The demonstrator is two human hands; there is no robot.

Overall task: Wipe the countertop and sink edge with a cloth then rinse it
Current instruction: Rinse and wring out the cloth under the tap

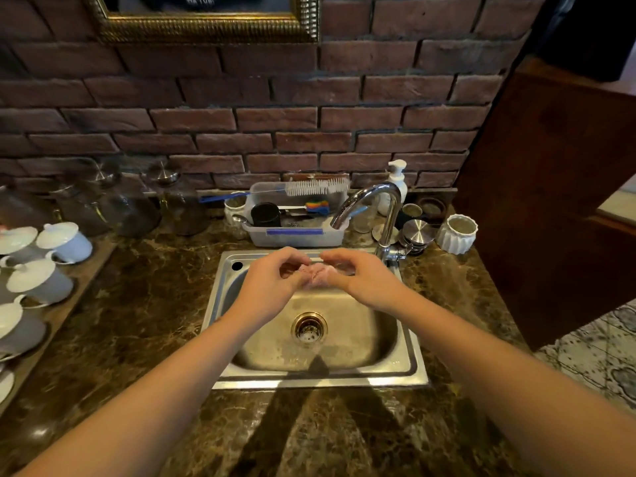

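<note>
Over sink (220, 304): cloth (315, 275) bunched between both hands' grip.

The table (130, 325) is polished brown marble-like stone, veined and glossy, with light reflecting off it. The sink (411, 352) is stainless steel, brushed and dull in the basin, brighter along its flat rim; its drain ring (309, 327) has a brassy shine. The faucet (378, 208) is mirror-bright chrome. The cloth (316, 275), bunched between the left hand (275, 280) and the right hand (364, 280), looks soft, pale pink and matt. The wall (275, 118) is rough, matt red brick. The tub (296, 234) behind the sink is translucent, cloudy plastic. The cups (65, 241) are glossy white porcelain. The jars (137, 204) are clear glass with metal lids. The side panel (550, 187) is dark, matt wood.
</note>
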